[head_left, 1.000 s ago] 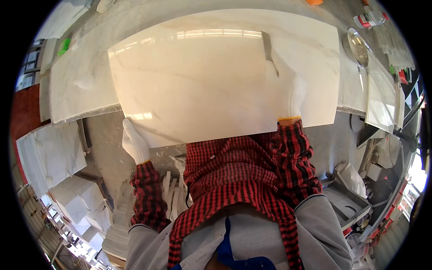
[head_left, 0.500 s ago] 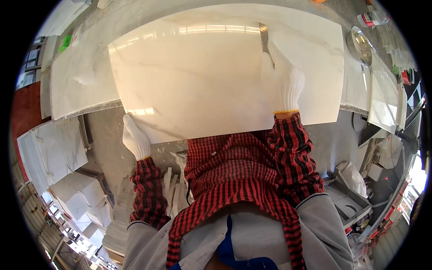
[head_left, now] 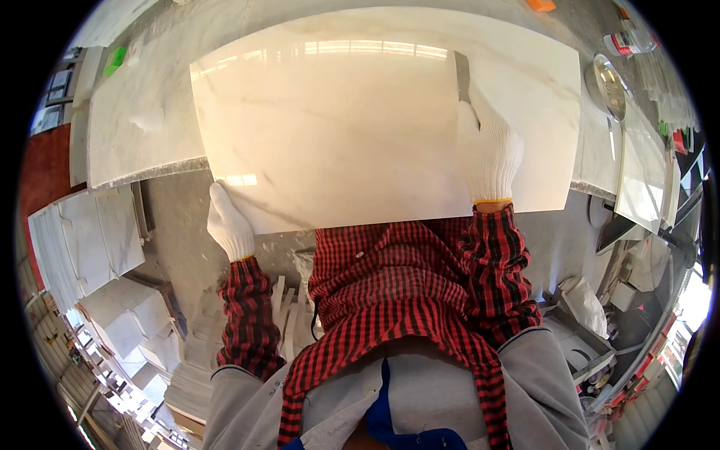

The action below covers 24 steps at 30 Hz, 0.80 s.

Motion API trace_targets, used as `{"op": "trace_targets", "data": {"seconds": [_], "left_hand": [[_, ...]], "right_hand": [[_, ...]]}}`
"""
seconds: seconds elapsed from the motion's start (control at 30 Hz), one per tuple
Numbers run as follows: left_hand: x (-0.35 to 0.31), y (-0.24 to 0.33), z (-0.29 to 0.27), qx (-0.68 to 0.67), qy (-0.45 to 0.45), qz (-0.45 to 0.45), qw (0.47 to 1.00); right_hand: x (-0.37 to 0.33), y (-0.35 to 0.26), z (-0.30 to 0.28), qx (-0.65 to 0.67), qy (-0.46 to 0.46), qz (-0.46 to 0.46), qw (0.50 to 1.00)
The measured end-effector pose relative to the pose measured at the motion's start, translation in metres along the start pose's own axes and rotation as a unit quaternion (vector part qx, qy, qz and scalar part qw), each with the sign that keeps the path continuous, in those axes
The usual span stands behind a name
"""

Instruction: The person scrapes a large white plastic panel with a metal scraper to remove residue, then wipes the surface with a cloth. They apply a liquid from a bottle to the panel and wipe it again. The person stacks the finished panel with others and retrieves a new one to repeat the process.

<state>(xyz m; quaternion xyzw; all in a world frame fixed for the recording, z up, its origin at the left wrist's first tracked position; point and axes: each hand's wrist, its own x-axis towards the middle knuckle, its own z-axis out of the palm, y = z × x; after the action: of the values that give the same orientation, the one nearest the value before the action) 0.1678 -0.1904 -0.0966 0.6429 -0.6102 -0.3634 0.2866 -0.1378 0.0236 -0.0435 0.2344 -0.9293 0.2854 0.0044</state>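
A glossy white slab with faint grey veins (head_left: 337, 142) lies across the bench in front of me, its near edge overhanging toward my apron. My gloved left hand (head_left: 229, 223) grips its near left corner, the fingers partly hidden at the edge. On the right part of the slab, my gloved right hand (head_left: 493, 154) is closed around a scraper with a flat metal blade (head_left: 463, 76). The blade points away from me, low over or against the glossy face; whether it touches is unclear. The scraper's handle is hidden in the glove.
A shiny metal bowl (head_left: 606, 86) stands right of the slab, with a clear bottle (head_left: 630, 43) beyond it. An orange object (head_left: 540, 5) lies at the far edge and a green one (head_left: 115, 61) at the far left. Stacked slabs (head_left: 86, 236) stand lower left.
My right hand and the scraper have moved slightly right and toward me over the slab. My left hand stays at the corner. The whole view has shifted a little.
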Motion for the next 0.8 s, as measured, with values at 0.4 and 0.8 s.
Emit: {"op": "trace_targets", "data": {"seconds": [0.4,0.8], "left_hand": [[-0.002,0.008,0.003,0.002,0.018,0.013,1.0],[-0.001,0.012,0.002,0.017,0.005,-0.027,0.999]], "right_hand": [[0.005,-0.018,0.014,-0.004,-0.043,0.001,0.999],[-0.005,-0.024,0.046,-0.078,-0.1,-0.106,0.986]]}}
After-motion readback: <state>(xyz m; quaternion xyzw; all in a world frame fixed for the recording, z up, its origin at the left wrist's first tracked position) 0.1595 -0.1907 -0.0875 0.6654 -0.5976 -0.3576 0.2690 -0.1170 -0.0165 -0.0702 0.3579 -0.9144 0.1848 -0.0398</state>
